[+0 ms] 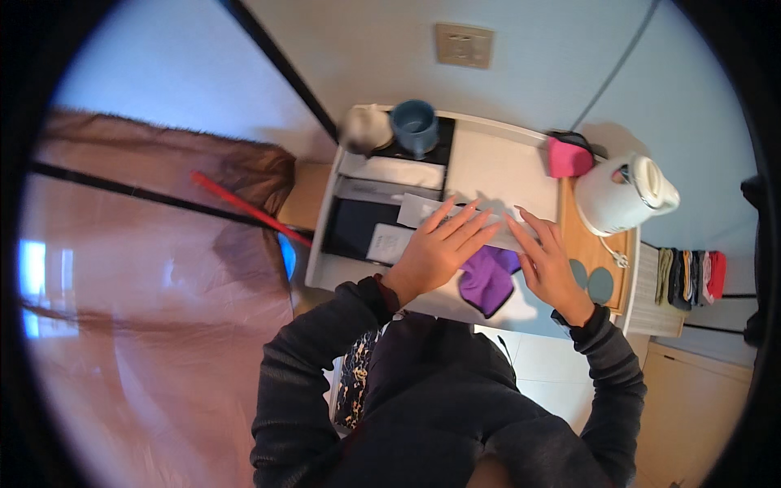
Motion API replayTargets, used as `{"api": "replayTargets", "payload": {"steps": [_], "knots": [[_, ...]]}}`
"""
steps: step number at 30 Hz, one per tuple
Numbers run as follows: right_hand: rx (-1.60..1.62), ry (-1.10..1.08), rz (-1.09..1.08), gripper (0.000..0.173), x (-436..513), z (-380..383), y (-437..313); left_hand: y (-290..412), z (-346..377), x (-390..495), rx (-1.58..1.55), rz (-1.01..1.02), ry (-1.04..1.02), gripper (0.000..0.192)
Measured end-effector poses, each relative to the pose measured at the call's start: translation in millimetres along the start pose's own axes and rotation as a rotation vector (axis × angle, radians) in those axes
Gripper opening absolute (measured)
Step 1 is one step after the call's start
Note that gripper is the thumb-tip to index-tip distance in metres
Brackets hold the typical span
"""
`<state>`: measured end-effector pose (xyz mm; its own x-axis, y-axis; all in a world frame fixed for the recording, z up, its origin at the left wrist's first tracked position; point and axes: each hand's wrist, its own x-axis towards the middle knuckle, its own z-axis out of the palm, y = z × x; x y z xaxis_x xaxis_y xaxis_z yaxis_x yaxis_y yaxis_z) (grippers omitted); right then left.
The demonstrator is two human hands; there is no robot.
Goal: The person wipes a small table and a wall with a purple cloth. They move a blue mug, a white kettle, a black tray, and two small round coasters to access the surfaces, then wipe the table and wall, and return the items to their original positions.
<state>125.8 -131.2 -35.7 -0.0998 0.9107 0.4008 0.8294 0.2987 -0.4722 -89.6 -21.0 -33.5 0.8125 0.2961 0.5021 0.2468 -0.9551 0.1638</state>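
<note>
My left hand (438, 255) and my right hand (549, 268) are both at a thin white printed strip (415, 211), which looks like paper or a flat packet. The left fingers stretch over its middle, and the left thumb is hidden. At the strip's right end, the right fingers lie across it, hiding part of that end. Just below the strip, a purple cloth with dark edging (488, 285) lies crumpled on the white desk (494, 158). Left of my left hand is a white card-like item (389, 243) bearing print, on a dark flat panel (351, 226).
A blue mug (415, 125) and a blurred whitish cup (366, 128) stand back left. On the right are a white electric kettle (622, 192), a wooden tray (573, 238), a plug (620, 260), grey-green ovals (600, 285) and a pink cloth (569, 157). Brown translucent fabric (165, 293) hangs left.
</note>
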Motion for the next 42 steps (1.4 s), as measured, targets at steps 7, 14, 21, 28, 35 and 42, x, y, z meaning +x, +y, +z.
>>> {"api": "replayTargets", "payload": {"steps": [7,14,21,28,35,42], "knots": [[-0.089,-0.15,-0.191,0.06,72,79,-49,-85,-60,-92,0.0,-0.146,-0.145,0.057],[-0.227,-0.064,-0.153,0.062,81,103,-68,-157,-92,-149,-0.397,-0.586,0.132,0.052],[-0.24,-0.067,-0.081,0.066,71,109,-88,-161,-60,-130,-1.279,-1.068,-0.021,0.029],[-0.24,-0.272,-0.013,0.065,52,124,-93,-158,-59,-142,-0.296,-0.789,-0.497,0.032],[-0.347,-0.141,-0.014,0.057,86,138,-76,-166,-60,-122,0.055,-0.695,-0.48,0.014],[-0.269,-0.177,0.051,0.056,71,153,-74,-168,-38,-117,0.145,-0.817,-0.537,0.024]]}}
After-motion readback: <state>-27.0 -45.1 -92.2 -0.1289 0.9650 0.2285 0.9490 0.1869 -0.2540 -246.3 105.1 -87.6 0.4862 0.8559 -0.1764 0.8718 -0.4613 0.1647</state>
